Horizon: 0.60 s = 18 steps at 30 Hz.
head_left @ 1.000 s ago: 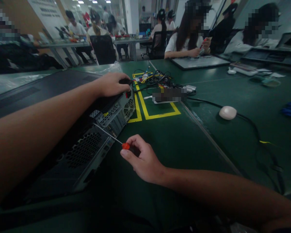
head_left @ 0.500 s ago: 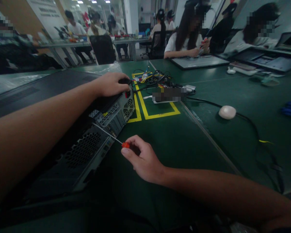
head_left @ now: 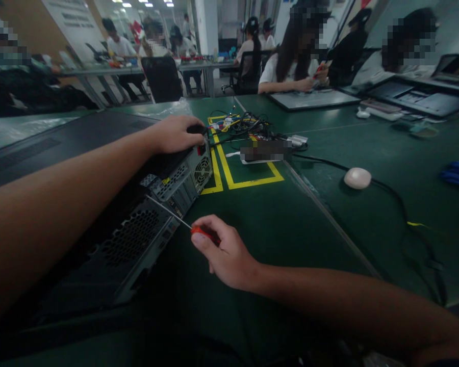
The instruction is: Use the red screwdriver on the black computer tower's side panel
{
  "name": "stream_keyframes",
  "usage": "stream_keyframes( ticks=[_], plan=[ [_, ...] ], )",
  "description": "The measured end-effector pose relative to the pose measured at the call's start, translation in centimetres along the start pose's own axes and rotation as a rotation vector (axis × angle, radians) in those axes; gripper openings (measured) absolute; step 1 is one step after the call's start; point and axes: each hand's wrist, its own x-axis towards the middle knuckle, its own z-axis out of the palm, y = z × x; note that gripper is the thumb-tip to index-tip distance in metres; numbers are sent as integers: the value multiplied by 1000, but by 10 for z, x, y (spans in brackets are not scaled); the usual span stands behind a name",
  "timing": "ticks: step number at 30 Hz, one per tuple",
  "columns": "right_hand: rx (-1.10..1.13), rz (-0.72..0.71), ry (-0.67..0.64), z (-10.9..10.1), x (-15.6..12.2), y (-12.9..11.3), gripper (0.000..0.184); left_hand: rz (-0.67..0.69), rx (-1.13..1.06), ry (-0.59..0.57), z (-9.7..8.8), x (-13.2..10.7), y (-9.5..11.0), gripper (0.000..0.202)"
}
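A black computer case [head_left: 110, 135] lies on the green table at the left, its metal back panel with fan grille and ports facing right. My left hand [head_left: 178, 133] rests on top at the far rear corner, with fingers and thumb curled over the edge, gripping it. In my right hand [head_left: 227, 250] is a screwdriver [head_left: 201, 233] with a red handle, held between thumb and fingers. Its thin shaft slants up to the left, and the tip meets the back of the case near a perforated bracket [head_left: 151, 180]. Whether a screw sits under the tip is too small to tell.
Beyond the case lie tangled cables [head_left: 248, 124] and a dark box over yellow tape marks [head_left: 252, 182]. A white mouse-like object [head_left: 357, 178] sits beside a black cable at the right. Across the table, a person [head_left: 290, 66] works over a flat panel [head_left: 313, 99].
My right fingers have shifted slightly around the screwdriver, and more of its red handle shows. The tip stays at the same spot. My left hand has barely moved.
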Motion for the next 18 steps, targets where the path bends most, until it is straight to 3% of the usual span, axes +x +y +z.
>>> stream_keyframes(
  ticks=[4, 10, 18],
  plan=[
    [27, 51, 9, -1, -1, -5, 51, 4, -3, 19, 2, 1, -1, 90],
    [44, 35, 20, 0, 0, -3, 47, 3, -12, 52, 10, 7, -7, 87],
    [22, 31, 13, 0, 0, -2, 47, 14, -9, 21, 2, 1, -4, 89]
  ],
)
